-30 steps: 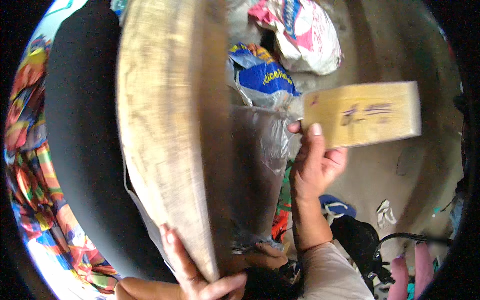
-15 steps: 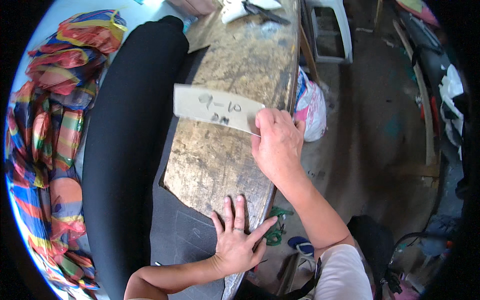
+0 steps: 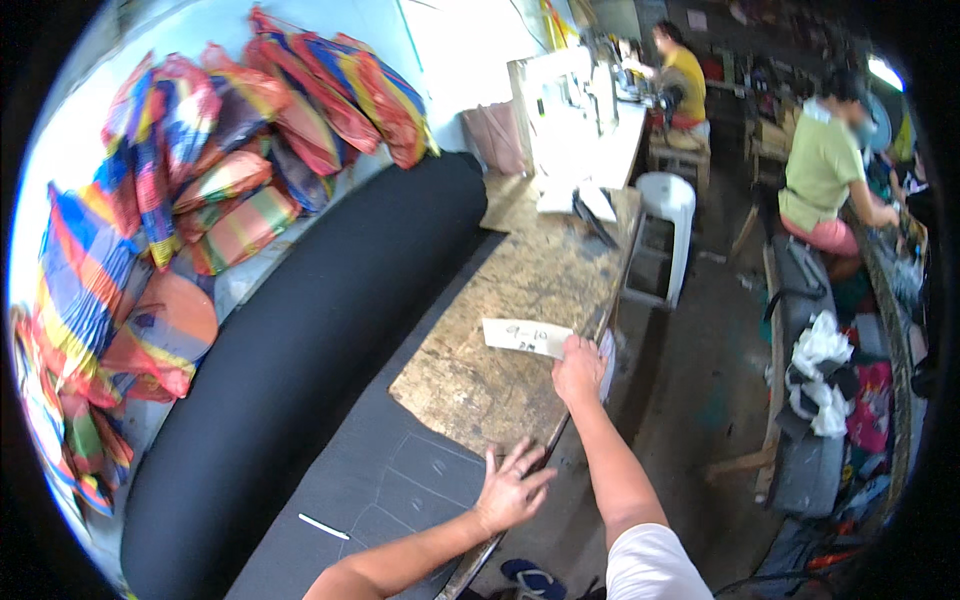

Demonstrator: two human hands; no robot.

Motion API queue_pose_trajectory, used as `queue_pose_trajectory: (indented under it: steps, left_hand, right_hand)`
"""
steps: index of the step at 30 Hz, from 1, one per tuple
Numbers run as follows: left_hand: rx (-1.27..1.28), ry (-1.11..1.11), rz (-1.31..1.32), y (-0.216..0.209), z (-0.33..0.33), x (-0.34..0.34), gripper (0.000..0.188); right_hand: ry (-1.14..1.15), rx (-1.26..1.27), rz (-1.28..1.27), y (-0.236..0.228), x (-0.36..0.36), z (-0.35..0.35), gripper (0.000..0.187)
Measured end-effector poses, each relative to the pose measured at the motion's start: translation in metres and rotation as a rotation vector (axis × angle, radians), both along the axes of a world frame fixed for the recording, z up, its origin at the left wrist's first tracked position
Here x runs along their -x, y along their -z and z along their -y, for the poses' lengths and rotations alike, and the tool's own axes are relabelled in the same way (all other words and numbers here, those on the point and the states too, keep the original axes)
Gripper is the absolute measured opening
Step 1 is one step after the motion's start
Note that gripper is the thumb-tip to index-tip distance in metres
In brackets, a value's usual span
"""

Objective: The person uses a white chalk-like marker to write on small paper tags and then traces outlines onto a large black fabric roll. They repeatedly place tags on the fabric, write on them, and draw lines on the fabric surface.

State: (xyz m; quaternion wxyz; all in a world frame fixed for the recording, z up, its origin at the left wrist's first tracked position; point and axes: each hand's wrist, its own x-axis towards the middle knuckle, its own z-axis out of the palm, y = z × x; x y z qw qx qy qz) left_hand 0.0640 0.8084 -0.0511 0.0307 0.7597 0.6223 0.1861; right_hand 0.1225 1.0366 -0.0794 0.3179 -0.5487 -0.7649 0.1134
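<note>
The cream card strip (image 3: 524, 339) is over the bare wood of the worktable (image 3: 480, 395), near its right edge; whether it touches the wood cannot be told. Your right hand (image 3: 581, 368) pinches its right end; the thumb's exact placement is unclear. Expect a light, fairly stiff piece that may bend or crease. Take hold at a short end, leaving the dark handwriting on its face uncovered.

Your left hand (image 3: 512, 492) has its fingers spread at the table's near-right edge, holding nothing; contact pressure cannot be judged.

The worktable top is worn and stained. Beside the left hand lies a dark fabric sheet (image 3: 375, 520) with pale drawn outlines and a white marking stick (image 3: 323, 526). Left of it rests a thick black fabric roll (image 3: 310, 320), then striped plastic bags (image 3: 245, 100).

Beyond stand a white plastic chair (image 3: 667, 190) and two seated co-workers, one in yellow (image 3: 684, 85), one in light green (image 3: 822, 165).
</note>
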Motion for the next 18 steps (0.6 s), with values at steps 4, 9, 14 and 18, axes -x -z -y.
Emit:
queue_pose_trajectory:
  steps: [4, 9, 14, 18]
  left_hand:
    - [-0.085, 0.203, 0.49, -0.057, 0.065, -0.019, 0.022]
    - [0.002, 0.527, 1.042, -0.178, 0.193, -0.003, 0.015]
    - [0.001, 0.678, 1.125, -0.243, 0.287, 0.007, 0.032]
    - [-0.13, 0.799, 1.048, -0.246, 0.319, 0.006, 0.039]
  right_hand:
    - [0.001, 0.037, 0.101, 0.001, 0.003, -0.001, 0.034]
    - [0.053, 0.056, 0.215, -0.002, 0.01, -0.003, 0.027]
    - [0.011, 0.066, 0.359, -0.017, 0.041, 0.031, 0.026]
    - [-0.185, 0.025, 0.191, -0.03, 0.102, 0.112, 0.024]
